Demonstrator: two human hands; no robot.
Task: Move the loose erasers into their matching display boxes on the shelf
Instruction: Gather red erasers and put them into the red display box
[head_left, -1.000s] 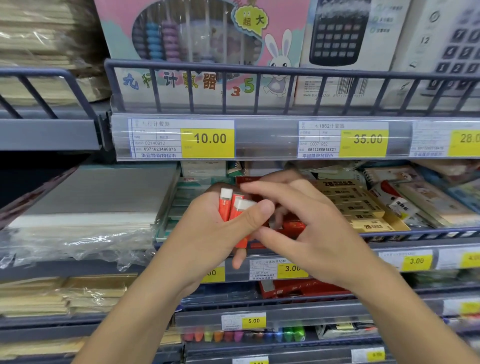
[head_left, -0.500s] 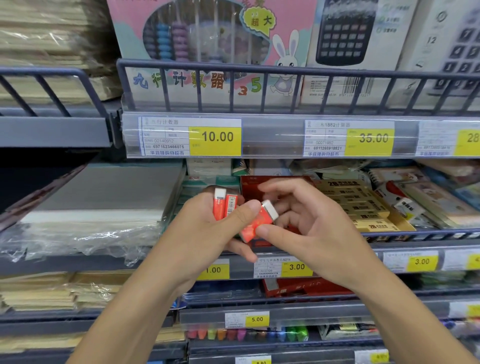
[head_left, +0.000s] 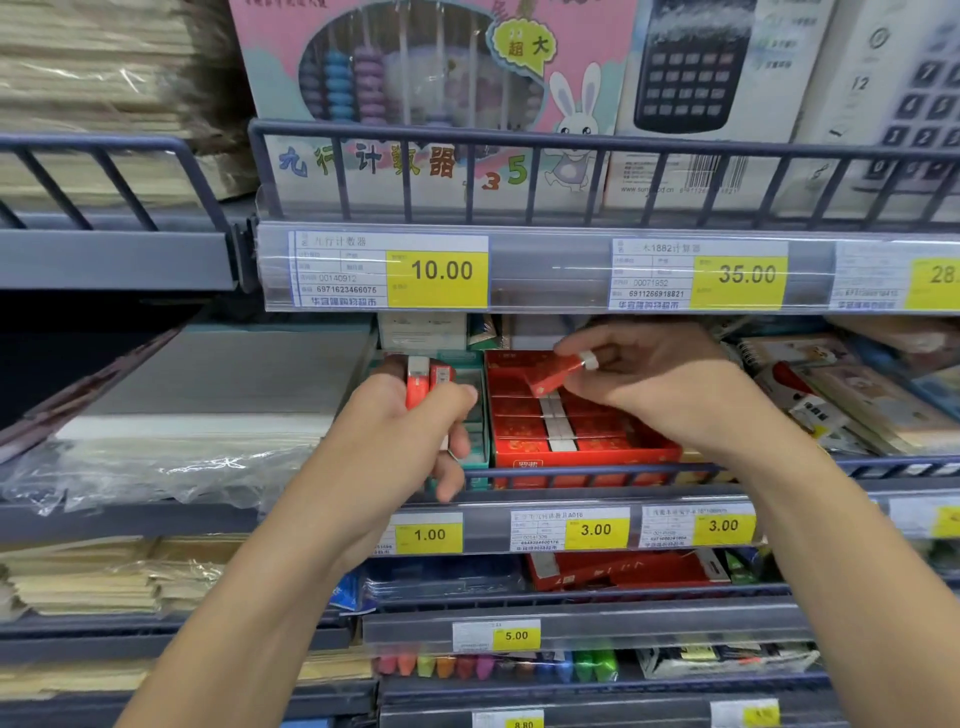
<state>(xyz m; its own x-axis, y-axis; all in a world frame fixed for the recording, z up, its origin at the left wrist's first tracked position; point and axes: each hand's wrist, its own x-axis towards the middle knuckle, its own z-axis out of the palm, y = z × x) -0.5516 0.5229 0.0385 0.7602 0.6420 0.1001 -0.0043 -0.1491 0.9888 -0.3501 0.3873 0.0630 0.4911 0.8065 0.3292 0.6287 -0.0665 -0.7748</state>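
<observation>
My left hand (head_left: 400, 441) grips two red-sleeved erasers (head_left: 423, 384) upright, their white ends up, just left of the red display box (head_left: 582, 452). That box sits on the middle shelf and holds rows of matching red erasers with white ends. My right hand (head_left: 660, 389) pinches one red eraser (head_left: 558, 373) between thumb and fingers, tilted, above the back of the red box. A teal display box (head_left: 475, 415) stands between my left hand and the red box, partly hidden by my fingers.
A wire rail (head_left: 597, 473) runs along the shelf front below the boxes. Price tags (head_left: 595, 529) line the shelf edge. The upper shelf edge (head_left: 550, 270) hangs close above my hands. Plastic-wrapped paper (head_left: 182, 410) lies left, notebooks (head_left: 841, 395) right.
My right hand has pulled one red eraser out of the bundle in my left hand and carried it right and back, over the red box. My left hand stays with two erasers.
</observation>
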